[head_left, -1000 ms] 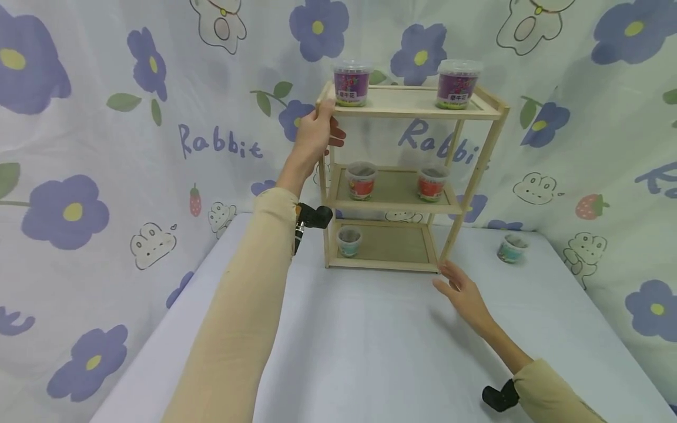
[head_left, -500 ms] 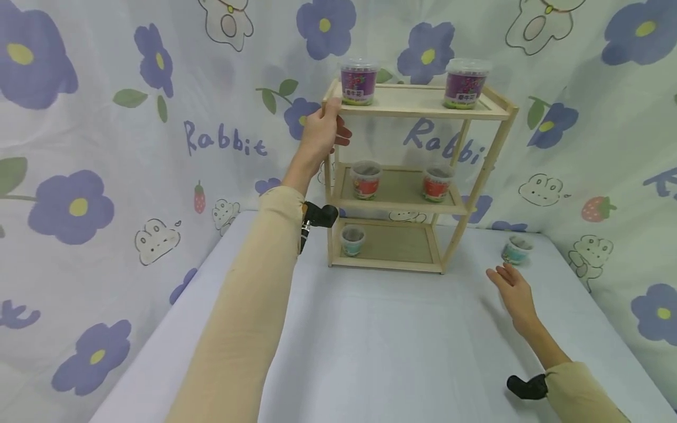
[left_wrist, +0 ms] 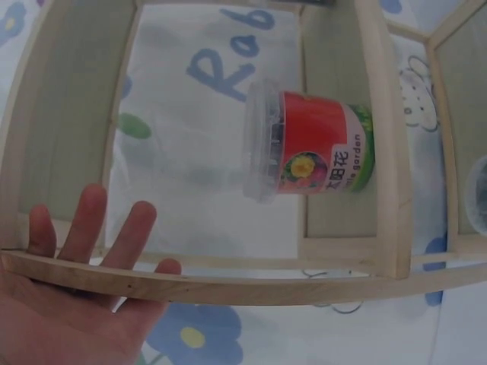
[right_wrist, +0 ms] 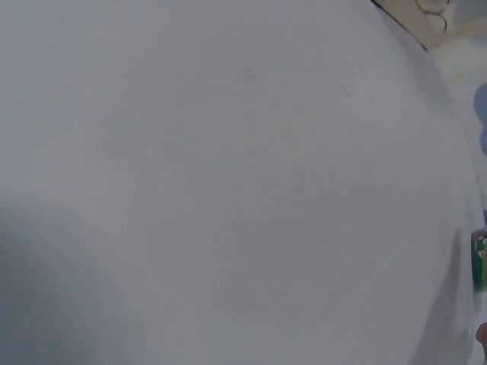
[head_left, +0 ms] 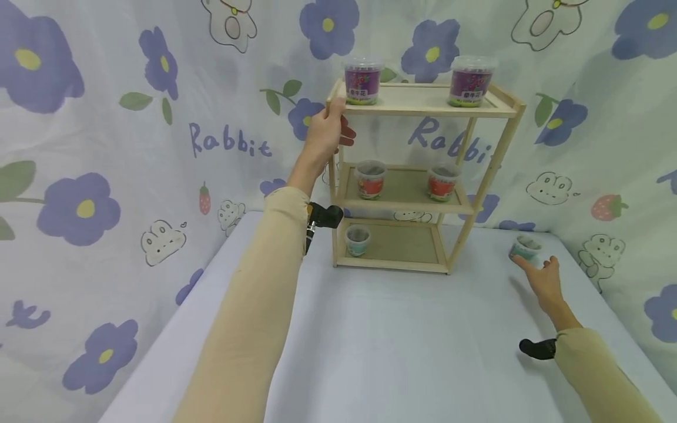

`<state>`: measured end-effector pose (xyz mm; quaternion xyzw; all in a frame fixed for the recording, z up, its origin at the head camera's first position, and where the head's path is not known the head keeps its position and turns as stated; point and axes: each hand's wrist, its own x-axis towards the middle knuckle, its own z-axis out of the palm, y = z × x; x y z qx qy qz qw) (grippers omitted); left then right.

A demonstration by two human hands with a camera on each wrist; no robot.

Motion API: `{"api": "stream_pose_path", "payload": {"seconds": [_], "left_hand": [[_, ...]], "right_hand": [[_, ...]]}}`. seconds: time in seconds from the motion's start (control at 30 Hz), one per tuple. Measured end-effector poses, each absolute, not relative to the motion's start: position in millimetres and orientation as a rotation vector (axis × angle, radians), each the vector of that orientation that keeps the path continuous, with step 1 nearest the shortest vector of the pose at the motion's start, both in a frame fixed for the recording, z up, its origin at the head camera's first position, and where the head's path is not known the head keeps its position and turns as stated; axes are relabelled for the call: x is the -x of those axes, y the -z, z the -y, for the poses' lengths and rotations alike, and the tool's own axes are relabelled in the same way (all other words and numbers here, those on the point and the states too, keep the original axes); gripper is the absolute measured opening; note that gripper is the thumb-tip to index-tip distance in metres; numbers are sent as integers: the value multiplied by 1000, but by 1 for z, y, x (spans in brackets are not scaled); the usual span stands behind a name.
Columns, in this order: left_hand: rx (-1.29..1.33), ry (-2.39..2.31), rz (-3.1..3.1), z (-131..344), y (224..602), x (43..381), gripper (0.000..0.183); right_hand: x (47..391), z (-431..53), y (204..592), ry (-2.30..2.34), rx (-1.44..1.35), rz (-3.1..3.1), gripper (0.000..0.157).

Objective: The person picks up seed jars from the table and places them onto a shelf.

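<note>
A three-tier wooden shelf (head_left: 391,205) stands at the back of the table. My left hand (head_left: 324,132) holds its top left corner, and in the left wrist view the fingers (left_wrist: 87,220) reach past the side post. On the right, my right hand (head_left: 545,285) is spread at a teal-labelled cup (head_left: 525,248), thumb at its near side. Only a sliver of that teal cup (right_wrist: 479,258) shows in the right wrist view. A second teal cup (head_left: 357,241) sits on the bottom tier. Red-labelled cups (head_left: 370,179) (head_left: 442,182) occupy the middle tier.
Two lidded purple-labelled cups (head_left: 362,82) (head_left: 471,82) stand on the top tier, the left one close to my left hand. A white cloth covers the table (head_left: 391,335). Flower-printed curtains (head_left: 132,176) hang behind it and along the sides.
My right hand has moved right from beside the shelf's front right foot to the teal cup, its thumb and fingers spreading apart. The left hand stays on the shelf. The view shifts slightly.
</note>
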<state>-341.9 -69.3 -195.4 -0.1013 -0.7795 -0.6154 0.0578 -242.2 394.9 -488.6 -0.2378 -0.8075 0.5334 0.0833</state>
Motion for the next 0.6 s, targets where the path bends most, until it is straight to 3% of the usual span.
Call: {"api": "stream_pose_path", "payload": {"seconds": [0.27, 0.6], "left_hand": [[311, 1891, 2338, 72, 197, 344, 45], [311, 1868, 2396, 69, 192, 347, 46]], "right_hand": [[266, -411, 486, -1664, 799, 2367, 111], [286, -411, 492, -1723, 815, 2326, 105]]}}
